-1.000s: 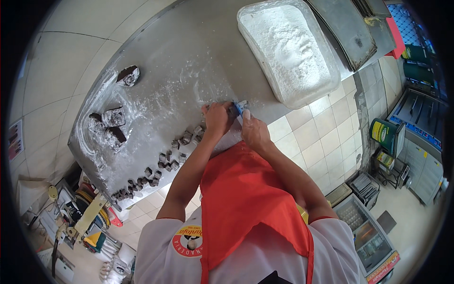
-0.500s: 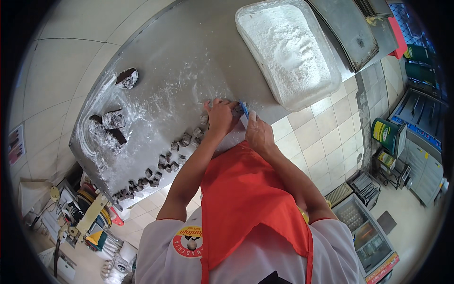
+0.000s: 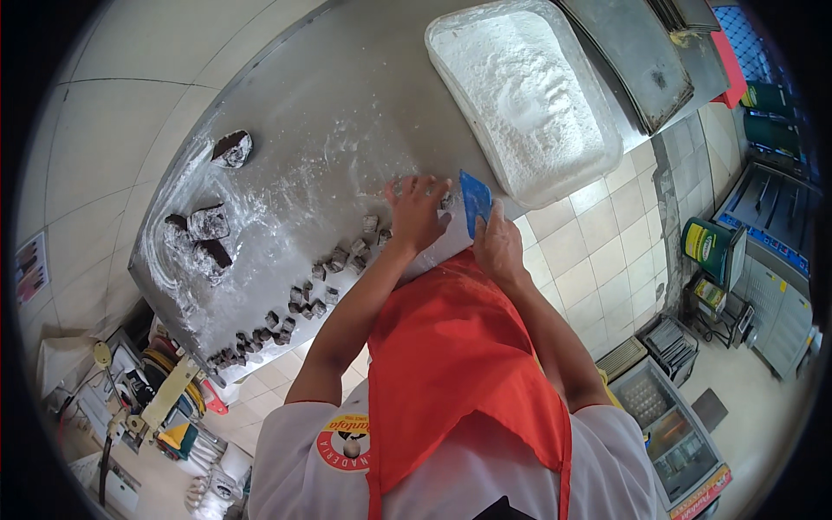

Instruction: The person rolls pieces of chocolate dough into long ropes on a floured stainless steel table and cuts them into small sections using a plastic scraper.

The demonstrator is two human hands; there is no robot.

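My left hand [image 3: 419, 211], fingers spread, is over the steel table [image 3: 329, 121], beside a small powder-dusted piece [image 3: 445, 200] partly behind its fingers. My right hand [image 3: 498, 243] grips a blue flat scraper [image 3: 476, 199], its blade raised to the right of my left hand. Several small dark, powder-dusted cubes [image 3: 338, 257] trail along the near edge toward the lower left. Larger dark chunks [image 3: 209, 223] lie among smeared white powder on the left, with another chunk [image 3: 232, 149] farther back. A clear plastic tub of white powder [image 3: 529, 95] sits at the back right.
Stacked metal trays [image 3: 627, 61] sit beyond the tub, near a red object [image 3: 731, 69]. Tiled floor [image 3: 598, 243] shows right of the table, with green containers [image 3: 702, 242], appliances and a glass-topped chest [image 3: 667, 433]. Assorted equipment [image 3: 147, 407] stands at lower left. My red apron [image 3: 451, 347] is below my hands.
My left hand has lifted its fingers off the piece it was pressing and spread them. My right hand has moved right with the scraper, turning the blue blade up and away from the piece.
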